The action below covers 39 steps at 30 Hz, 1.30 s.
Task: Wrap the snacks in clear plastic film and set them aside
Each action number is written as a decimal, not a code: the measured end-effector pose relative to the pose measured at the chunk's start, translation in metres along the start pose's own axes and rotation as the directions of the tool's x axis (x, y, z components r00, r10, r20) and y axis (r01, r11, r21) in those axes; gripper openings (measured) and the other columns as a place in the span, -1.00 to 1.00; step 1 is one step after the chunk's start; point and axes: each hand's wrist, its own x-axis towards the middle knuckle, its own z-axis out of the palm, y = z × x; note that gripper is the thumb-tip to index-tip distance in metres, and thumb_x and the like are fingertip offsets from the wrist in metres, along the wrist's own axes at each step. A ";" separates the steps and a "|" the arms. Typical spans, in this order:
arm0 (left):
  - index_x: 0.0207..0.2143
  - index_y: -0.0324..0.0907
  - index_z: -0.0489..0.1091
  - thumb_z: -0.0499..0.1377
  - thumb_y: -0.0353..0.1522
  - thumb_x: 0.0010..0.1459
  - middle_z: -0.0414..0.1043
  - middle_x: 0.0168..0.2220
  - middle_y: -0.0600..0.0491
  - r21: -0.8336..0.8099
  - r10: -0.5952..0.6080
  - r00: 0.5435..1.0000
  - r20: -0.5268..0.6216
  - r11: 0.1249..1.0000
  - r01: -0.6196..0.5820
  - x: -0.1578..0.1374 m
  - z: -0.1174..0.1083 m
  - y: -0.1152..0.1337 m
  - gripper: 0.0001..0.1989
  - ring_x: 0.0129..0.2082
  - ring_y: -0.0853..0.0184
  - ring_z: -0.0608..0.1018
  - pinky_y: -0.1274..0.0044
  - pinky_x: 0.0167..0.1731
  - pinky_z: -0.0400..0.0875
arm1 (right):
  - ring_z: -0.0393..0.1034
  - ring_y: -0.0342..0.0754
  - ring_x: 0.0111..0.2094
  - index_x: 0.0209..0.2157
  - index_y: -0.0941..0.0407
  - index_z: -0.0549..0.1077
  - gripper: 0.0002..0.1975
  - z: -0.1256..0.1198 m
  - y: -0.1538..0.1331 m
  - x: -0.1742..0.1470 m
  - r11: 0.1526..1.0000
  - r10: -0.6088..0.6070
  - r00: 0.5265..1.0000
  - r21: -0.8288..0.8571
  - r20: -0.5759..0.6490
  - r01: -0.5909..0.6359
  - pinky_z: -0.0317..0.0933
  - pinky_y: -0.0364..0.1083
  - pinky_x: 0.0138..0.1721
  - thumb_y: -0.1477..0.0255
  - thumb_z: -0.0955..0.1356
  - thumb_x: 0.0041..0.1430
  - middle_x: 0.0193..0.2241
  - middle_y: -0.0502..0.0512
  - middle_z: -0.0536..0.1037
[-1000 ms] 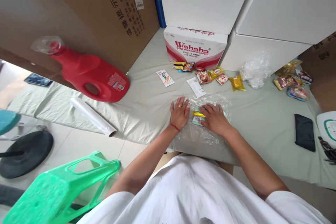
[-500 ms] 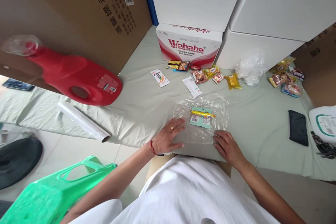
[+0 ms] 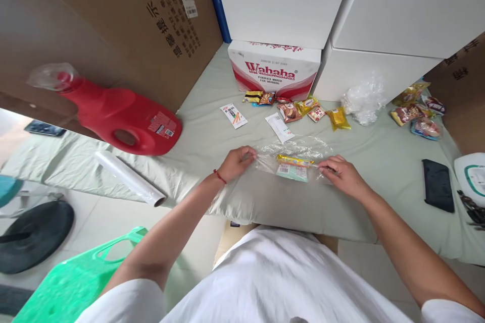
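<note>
A clear plastic bag (image 3: 265,156) is stretched between my two hands over the cloth-covered surface. My left hand (image 3: 238,160) pinches its left edge, thumb and fingers together. On the other side my right hand (image 3: 341,171) grips the right edge. In the middle of the plastic lie a pale green packet (image 3: 292,172) and a thin yellow snack stick (image 3: 294,160) along its far side; I cannot tell whether they are inside the bag or on it. Just beyond is a white sachet (image 3: 279,127), with a second white sachet (image 3: 234,115) to its left.
Several small snack packets (image 3: 290,112) lie before a Wahaha carton (image 3: 275,70). Crumpled clear plastic (image 3: 364,101) and more snacks (image 3: 407,113) are at right, near a black phone (image 3: 438,185). At left are a red jug (image 3: 129,121) and a white roll (image 3: 129,176); a green plastic stool (image 3: 76,272) stands below.
Both hands have moved away from me and now pinch the plastic's edges; the left was spread flat before. The near edge of the plastic has been lifted or folded over the green packet's near part.
</note>
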 end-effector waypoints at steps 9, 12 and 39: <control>-0.39 -0.12 0.52 0.19 -0.27 0.17 0.54 -0.34 -0.01 0.091 -0.011 1.000 -0.021 0.996 0.013 0.033 0.021 -0.004 -0.84 -0.20 0.20 0.54 0.35 -0.07 0.49 | 0.46 0.10 -0.09 -0.25 0.10 0.61 -0.64 0.019 0.029 0.020 0.999 -0.030 0.998 -0.016 0.053 0.031 0.29 0.08 0.03 0.17 0.28 0.39 -0.16 0.21 0.60; -0.32 -0.11 0.54 0.20 -0.27 0.21 0.57 -0.18 -0.07 -0.002 0.107 0.994 -0.039 0.994 -0.107 0.013 0.016 -0.002 -0.85 -0.08 0.19 0.56 0.29 0.07 0.48 | 0.48 0.08 -0.10 -0.21 0.07 0.60 -0.63 0.004 0.026 0.022 0.998 -0.058 0.993 0.007 0.107 0.058 0.30 0.05 0.02 0.15 0.26 0.43 -0.16 0.16 0.63; -0.33 0.05 0.59 0.19 -0.52 0.14 0.64 -0.10 0.10 0.251 0.412 0.884 0.221 0.852 -0.459 -0.041 0.020 0.032 -0.73 0.29 0.18 0.46 0.07 0.43 0.06 | 0.45 0.05 -0.16 -0.08 0.10 0.60 -0.71 0.020 -0.004 0.083 0.992 -0.124 0.927 0.056 0.353 0.112 0.28 -0.03 -0.09 0.26 0.41 0.22 -0.18 0.12 0.62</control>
